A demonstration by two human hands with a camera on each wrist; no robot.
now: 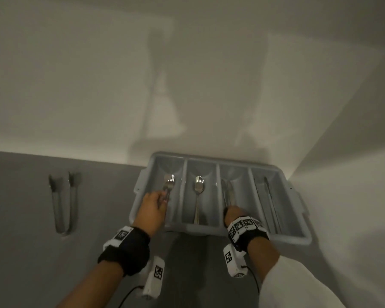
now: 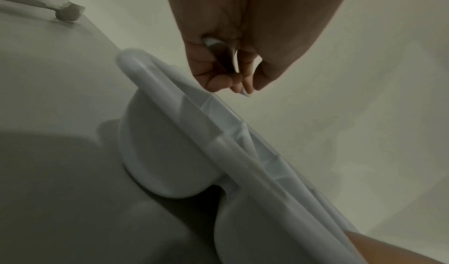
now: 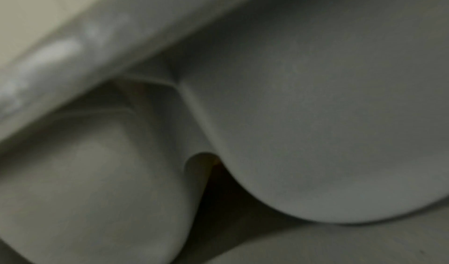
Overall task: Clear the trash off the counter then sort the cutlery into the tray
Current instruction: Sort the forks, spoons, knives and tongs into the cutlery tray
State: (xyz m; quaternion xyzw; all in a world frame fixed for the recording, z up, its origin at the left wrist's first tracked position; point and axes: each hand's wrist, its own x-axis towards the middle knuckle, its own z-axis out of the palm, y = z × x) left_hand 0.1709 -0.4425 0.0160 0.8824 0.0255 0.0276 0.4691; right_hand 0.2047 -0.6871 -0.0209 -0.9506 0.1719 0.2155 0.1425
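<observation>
A grey four-compartment cutlery tray [image 1: 209, 229] sits against the wall in the counter's right corner. My left hand [image 1: 162, 197] pinches a metal fork [image 1: 169, 182] by its handle, tines pointing away, over the leftmost compartment. The left wrist view shows my left hand [image 2: 240, 83] curled round the fork handle [image 2: 213, 44] just above the tray rim [image 2: 170, 99]. My right hand [image 1: 233, 213] is down in the third compartment, curled at the handle end of a knife [image 1: 228, 192]; its fingertips are hidden. A spoon [image 1: 199, 187] lies in the second compartment.
Metal tongs [image 1: 269, 201] lie in the tray's rightmost compartment. A second pair of tongs [image 1: 63, 201] lies on the grey counter to the left, their tip [image 2: 65, 12] also in the left wrist view. The right wrist view shows only the tray's outer wall [image 3: 316, 114].
</observation>
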